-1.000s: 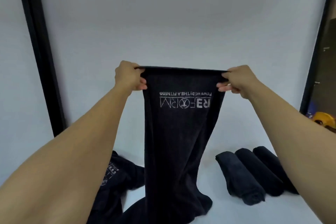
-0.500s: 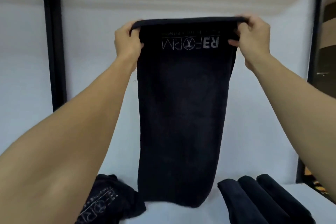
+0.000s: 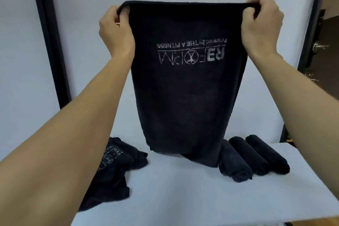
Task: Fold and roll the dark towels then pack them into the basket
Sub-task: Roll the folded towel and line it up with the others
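Note:
A dark towel (image 3: 187, 97) with an upside-down white logo hangs stretched between my hands above the white table (image 3: 183, 192). My left hand (image 3: 115, 29) pinches its top left corner and my right hand (image 3: 262, 22) pinches its top right corner. The towel's bottom edge touches the table. Three rolled dark towels (image 3: 255, 158) lie side by side on the table at the right. A crumpled heap of dark towels (image 3: 113, 167) lies at the left, partly hidden by my left forearm. No basket is in view.
A white wall (image 3: 88, 24) with a black vertical post (image 3: 49, 33) stands behind the table. At the far right there is a dark door with a metal handle (image 3: 319, 46). The table's front edge runs along the bottom right.
The view has tilted down and the towel has come lower, its bottom edge now resting on the table. Both hands keep hold of the top corners.

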